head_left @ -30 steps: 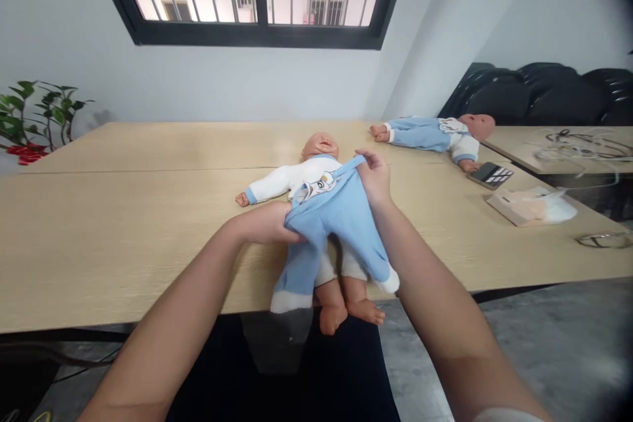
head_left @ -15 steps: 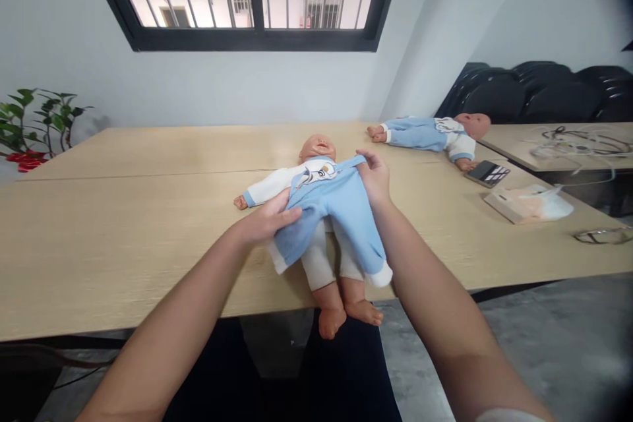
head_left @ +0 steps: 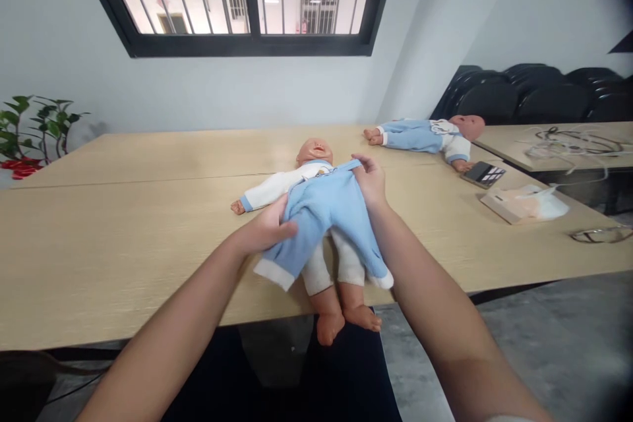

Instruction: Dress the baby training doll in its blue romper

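Light blue doll trousers (head_left: 329, 201) with white cuffs hang spread between my two hands. My left hand (head_left: 270, 225) is closed on their left side, thumb on top and fingers hidden behind the cloth. At the waistband's right end, my right hand (head_left: 370, 179) pinches the fabric. Beneath the trousers a baby doll (head_left: 315, 153) lies on its back, dressed in a white top and white leggings. Its head points away from me, and its bare feet stick out past the table's near edge. The cloth covers much of its body.
A second doll (head_left: 415, 135) in blue and white lies at the back right. Near it are a dark flat box (head_left: 483, 175), a tissue pack (head_left: 524, 203) and glasses (head_left: 603, 235). Cables (head_left: 578, 145) lie on another table. A potted plant (head_left: 34, 128) stands at the left.
The trousers' left leg has swung out to the left and down, and its cuff is spread wider. The cloth now covers more of the print on the doll's top. Both hands keep their hold.
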A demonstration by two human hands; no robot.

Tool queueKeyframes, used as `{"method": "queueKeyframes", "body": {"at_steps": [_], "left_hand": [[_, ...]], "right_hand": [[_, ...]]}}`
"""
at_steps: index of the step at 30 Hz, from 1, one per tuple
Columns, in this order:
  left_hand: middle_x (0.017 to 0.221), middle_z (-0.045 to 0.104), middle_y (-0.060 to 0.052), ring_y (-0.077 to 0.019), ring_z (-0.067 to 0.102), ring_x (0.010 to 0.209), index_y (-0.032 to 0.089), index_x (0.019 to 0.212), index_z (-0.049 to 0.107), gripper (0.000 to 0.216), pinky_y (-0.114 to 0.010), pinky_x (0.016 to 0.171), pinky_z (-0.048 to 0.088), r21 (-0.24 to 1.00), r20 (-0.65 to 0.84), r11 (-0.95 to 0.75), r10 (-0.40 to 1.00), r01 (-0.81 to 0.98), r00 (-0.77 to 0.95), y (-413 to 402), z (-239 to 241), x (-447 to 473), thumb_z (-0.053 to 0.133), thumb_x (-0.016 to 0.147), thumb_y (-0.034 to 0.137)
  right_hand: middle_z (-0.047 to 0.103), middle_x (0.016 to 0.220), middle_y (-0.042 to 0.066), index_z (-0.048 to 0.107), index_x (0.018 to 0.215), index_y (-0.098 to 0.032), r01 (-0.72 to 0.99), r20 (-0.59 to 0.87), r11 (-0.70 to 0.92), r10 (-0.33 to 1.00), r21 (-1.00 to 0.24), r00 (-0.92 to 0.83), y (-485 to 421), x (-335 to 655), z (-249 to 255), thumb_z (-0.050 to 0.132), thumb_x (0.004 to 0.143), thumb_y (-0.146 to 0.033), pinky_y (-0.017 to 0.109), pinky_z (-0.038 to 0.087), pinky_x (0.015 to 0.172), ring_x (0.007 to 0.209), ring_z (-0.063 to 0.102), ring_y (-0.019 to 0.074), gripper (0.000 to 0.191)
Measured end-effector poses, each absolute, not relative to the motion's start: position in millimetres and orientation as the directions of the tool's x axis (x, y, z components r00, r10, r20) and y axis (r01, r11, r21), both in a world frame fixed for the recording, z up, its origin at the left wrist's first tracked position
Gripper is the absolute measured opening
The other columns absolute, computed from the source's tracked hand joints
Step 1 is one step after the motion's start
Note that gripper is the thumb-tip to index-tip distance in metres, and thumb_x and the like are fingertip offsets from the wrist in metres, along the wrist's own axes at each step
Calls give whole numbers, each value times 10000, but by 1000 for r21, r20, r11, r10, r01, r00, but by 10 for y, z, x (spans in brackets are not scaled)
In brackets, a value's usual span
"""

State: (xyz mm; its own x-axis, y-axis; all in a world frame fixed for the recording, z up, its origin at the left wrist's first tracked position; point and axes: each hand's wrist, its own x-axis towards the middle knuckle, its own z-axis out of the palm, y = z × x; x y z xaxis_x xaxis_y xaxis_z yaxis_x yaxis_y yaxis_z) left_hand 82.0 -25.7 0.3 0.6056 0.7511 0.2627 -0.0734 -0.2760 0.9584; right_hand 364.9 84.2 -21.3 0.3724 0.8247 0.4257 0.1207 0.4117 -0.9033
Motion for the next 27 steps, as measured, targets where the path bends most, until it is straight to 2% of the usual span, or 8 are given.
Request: {"method": "queueKeyframes", "body": {"at_steps": [2, 4, 8, 11, 13, 19, 22, 27], "left_hand": [[1537, 512, -202, -404, 413, 1484, 190, 1571, 395, 1279, -456, 1190, 407, 951, 263, -298, 639, -82, 723, -269, 5, 796, 891, 521, 726], [1561, 486, -189, -403, 424, 1474, 217, 1592, 363, 1324, -468, 1179, 413, 925, 234, -379, 610, 20, 758, -294, 11, 793, 943, 480, 643], [1434, 624, -107, -348, 587, 1286, 271, 1469, 539, 875, -439, 1082, 465, 752, 162, -559, 670, 349, 724, -351, 56, 848, 861, 696, 523], [1129, 749, -75, -287, 674, 1009, 236, 1174, 707, 401, -392, 936, 499, 625, 179, -635, 683, 454, 708, -370, 92, 886, 690, 874, 502], [1047, 754, -66, -269, 674, 950, 220, 1085, 711, 328, -375, 897, 500, 609, 225, -632, 717, 478, 660, -369, 95, 897, 602, 936, 491], [1481, 594, -109, -291, 507, 1408, 197, 1439, 521, 584, -392, 1197, 375, 860, 354, -486, 789, 157, 502, -319, 1, 954, 541, 979, 556], [1585, 490, -133, -309, 432, 1483, 193, 1518, 448, 718, -412, 1249, 323, 923, 331, -383, 776, -15, 537, -321, -23, 974, 566, 953, 619], [1667, 349, -171, -397, 299, 1554, 196, 1606, 317, 1199, -456, 1269, 313, 958, 269, -251, 613, -140, 743, -398, 12, 938, 881, 644, 637]], "right_hand": [[739, 1068, 63, 701, 983, -196, 125, 425, 410, 818, -904, 388, 860, 3679, -227, 667, 751, -300, 372, 531, 1012, 1028, 670, 199, 257], [736, 1059, 63, 697, 978, -192, 127, 423, 409, 809, -904, 408, 882, 3709, -243, 665, 749, -298, 377, 529, 1016, 1029, 669, 199, 254], [734, 1036, 61, 696, 971, -195, 118, 407, 396, 810, -911, 422, 898, 3732, -260, 675, 750, -325, 378, 539, 993, 998, 670, 200, 257], [734, 1041, 69, 702, 973, -192, 126, 413, 398, 810, -909, 417, 888, 3724, -259, 677, 767, -348, 387, 539, 991, 986, 672, 201, 259], [732, 1053, 71, 704, 978, -191, 139, 430, 411, 806, -901, 407, 883, 3722, -258, 672, 776, -342, 398, 531, 1011, 996, 671, 202, 254], [736, 1051, 69, 704, 975, -191, 154, 440, 414, 805, -897, 398, 908, 3746, -266, 663, 768, -292, 402, 513, 1051, 1024, 671, 201, 234], [734, 1055, 75, 700, 973, -192, 153, 438, 412, 809, -898, 391, 920, 3758, -275, 668, 768, -318, 413, 507, 1060, 1033, 669, 208, 243], [729, 1070, 79, 695, 984, -199, 142, 424, 401, 814, -905, 398, 928, 3764, -288, 663, 742, -354, 444, 509, 1046, 1026, 668, 225, 289]]}}
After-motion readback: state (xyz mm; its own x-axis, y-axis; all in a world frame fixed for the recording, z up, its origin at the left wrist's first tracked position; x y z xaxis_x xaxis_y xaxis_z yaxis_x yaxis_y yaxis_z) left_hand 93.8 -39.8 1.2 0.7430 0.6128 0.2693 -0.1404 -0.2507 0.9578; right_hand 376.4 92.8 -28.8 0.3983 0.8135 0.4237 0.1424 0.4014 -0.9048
